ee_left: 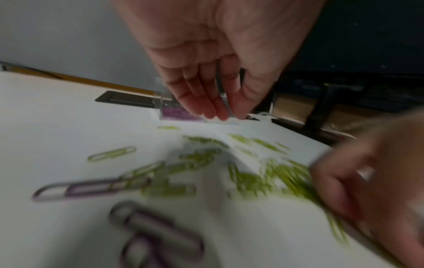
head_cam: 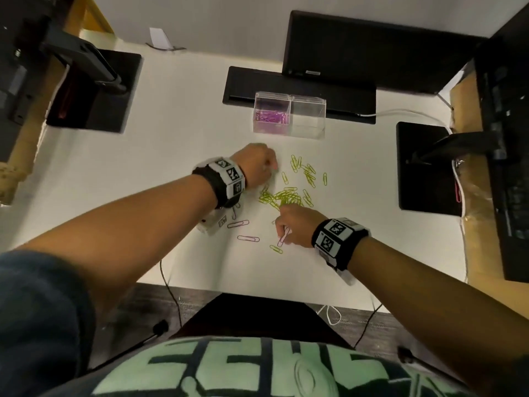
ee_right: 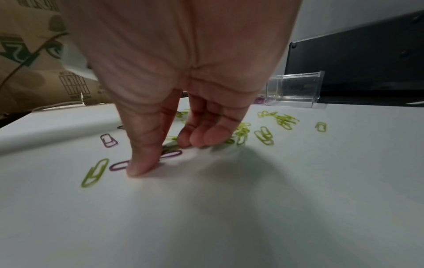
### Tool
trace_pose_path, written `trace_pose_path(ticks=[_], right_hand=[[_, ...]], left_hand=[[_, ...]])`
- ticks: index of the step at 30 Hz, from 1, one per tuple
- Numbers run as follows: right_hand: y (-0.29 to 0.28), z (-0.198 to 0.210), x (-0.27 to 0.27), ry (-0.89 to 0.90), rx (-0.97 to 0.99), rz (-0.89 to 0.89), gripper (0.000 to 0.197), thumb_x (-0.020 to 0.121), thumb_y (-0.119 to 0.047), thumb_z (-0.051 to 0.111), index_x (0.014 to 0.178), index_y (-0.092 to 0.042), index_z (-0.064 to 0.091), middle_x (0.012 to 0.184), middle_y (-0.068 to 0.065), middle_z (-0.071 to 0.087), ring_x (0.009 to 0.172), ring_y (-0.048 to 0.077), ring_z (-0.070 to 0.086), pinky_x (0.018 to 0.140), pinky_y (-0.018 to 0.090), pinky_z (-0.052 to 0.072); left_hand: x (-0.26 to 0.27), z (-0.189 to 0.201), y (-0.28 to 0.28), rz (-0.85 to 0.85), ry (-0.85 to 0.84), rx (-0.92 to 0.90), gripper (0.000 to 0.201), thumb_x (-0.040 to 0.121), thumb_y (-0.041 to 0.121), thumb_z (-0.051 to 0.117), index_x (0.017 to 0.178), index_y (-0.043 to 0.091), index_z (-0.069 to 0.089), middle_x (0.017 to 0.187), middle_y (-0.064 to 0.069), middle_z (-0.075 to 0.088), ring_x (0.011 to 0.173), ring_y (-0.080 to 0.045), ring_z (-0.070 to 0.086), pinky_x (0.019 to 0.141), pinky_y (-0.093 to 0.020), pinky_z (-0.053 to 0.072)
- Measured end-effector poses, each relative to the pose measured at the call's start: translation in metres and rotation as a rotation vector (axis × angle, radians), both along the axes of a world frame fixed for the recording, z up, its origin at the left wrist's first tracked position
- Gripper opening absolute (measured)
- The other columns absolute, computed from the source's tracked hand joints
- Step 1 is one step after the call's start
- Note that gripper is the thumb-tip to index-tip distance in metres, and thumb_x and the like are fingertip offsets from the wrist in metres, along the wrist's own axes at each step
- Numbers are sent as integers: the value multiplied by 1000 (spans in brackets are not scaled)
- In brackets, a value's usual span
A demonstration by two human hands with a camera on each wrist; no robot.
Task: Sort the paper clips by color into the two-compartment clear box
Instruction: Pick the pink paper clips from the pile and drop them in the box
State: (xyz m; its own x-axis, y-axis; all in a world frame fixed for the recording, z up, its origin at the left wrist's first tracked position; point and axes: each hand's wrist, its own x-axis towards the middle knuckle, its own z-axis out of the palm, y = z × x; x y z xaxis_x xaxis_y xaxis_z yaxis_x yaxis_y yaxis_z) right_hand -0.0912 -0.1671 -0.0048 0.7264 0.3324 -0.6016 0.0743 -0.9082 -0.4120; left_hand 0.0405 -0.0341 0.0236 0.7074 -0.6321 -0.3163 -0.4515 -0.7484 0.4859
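The right hand [head_cam: 294,224], fingers loosely bent, presses its thumb on a purple clip [ee_right: 169,156] lying on the bench [head_cam: 171,138]. The left hand [head_cam: 257,164] bunches its fingers downward; I cannot tell its grip. Green clips [head_cam: 289,196] lie between them. At upper centre, the clear box [head_cam: 307,117] holds purple clips [head_cam: 270,116] in its frame-left compartment.

Head view steeply down over desk [head_cam: 171,144]; low, close wrist views, both, left probably, toward clear box [ee_right: 296,87].

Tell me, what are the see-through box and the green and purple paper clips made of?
The clear box looks like hard glossy plastic, perhaps acrylic: you see straight through its walls, and the edges shine. The green paper clips and purple paper clips look like thin bent wire with a coloured coating, probably plastic over metal; no bare wire shows.
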Motion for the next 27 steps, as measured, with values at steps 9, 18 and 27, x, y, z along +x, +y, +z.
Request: trace_pose_path(ticks=[9, 18, 27], right_hand=[[-1, -4, -4, -60, -68, 0, 17, 90, -24, 60, 102, -12, 63, 115, 3, 49, 112, 20, 50, 87, 35, 49], [9, -3, -3, -50, -125, 11, 20, 89, -19, 54, 106, -11, 61, 118, 7, 50, 111, 23, 52, 88, 36, 48], [6, 9, 13, -21, 158, -382, 8, 90, -15, 54, 91, -11, 60, 91, 7, 64, 87, 24, 61, 82, 39, 53]], left_hand=[[-77, -28, 45, -297, 130, 269, 15, 83, 26, 63, 94, 16, 66, 103, 0, 60, 100, -20, 58, 83, -28, 47], [-94, -39, 51, -329, 20, 275, 25, 89, 29, 54, 100, 8, 61, 112, -8, 56, 110, -24, 52, 82, -32, 45], [-79, -29, 71, 219, 200, -79, 2, 90, 14, 48, 88, 14, 49, 82, -5, 59, 73, -21, 52, 69, -30, 42]])
